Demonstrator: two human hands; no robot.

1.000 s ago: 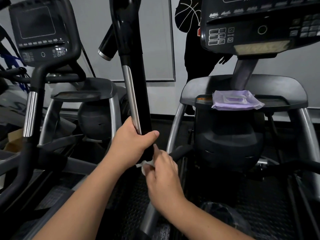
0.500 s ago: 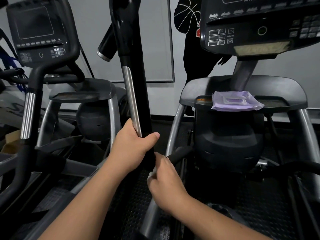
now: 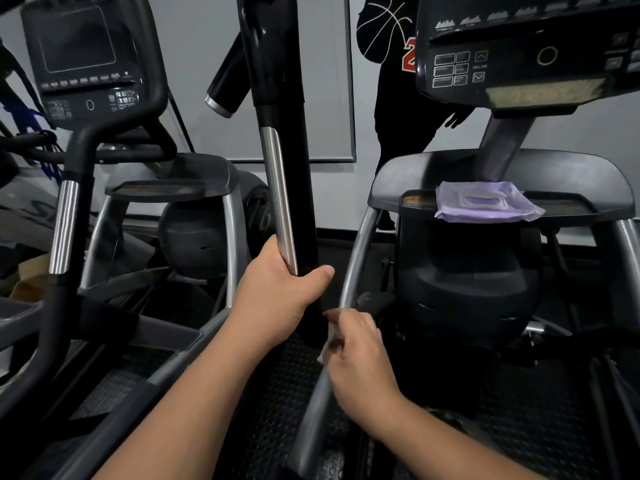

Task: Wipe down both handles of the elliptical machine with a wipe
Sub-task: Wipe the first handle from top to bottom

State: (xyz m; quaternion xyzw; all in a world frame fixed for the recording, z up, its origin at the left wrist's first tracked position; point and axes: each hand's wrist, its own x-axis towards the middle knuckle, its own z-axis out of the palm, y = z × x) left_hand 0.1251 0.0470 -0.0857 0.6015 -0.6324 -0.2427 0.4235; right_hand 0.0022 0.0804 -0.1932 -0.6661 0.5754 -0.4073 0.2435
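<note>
A black elliptical handle [image 3: 294, 161] with a silver strip rises in the middle of the head view. My left hand [image 3: 277, 296] grips it at the strip's lower end, thumb wrapped across the front. Just below, my right hand [image 3: 356, 355] holds a small white wipe [image 3: 329, 341] against the handle's lower part; most of the wipe is hidden by my fingers. The machine's other handle is out of view.
A purple wipe pack [image 3: 485, 202] lies on the console tray [image 3: 588, 209] at right, under the control panel [image 3: 519, 53]. A second elliptical [image 3: 90, 64] stands at left. A person in black [image 3: 391, 109] stands behind by the wall. Black rubber flooring [image 3: 277, 393] lies below.
My right hand with the wipe has slid a little down and to the right along the handle. My left hand has kept its grip in the same place.
</note>
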